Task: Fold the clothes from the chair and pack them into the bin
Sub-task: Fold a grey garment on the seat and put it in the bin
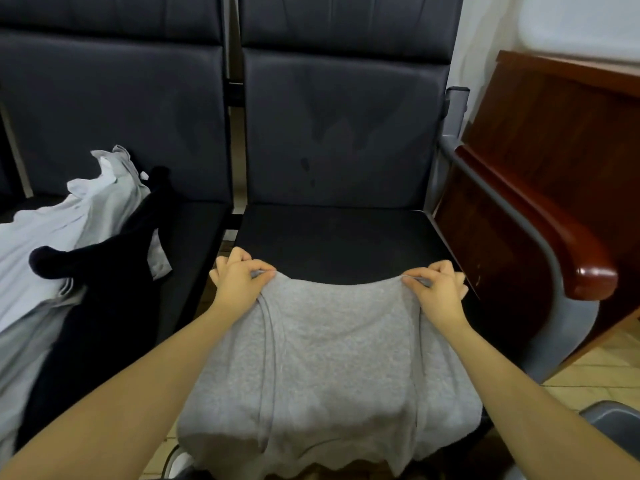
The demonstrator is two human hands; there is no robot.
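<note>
Grey garment (325,358): heather-grey knit, seamed down both sides, draped from the front edge of the right-hand seat (339,244) toward you. Your left hand (239,278) and right hand (436,289) each pinch a top corner between thumb and curled fingers. Two more garments lie on the left seat: one pale grey (62,230), one dark navy (104,306). Two seats show.

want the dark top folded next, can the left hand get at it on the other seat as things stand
Probably not yet: the left hand pinches a corner of the grey garment, as does the right hand. Once it lets go, the way looks free, since the dark garment lies uncovered on the neighbouring seat.
</note>
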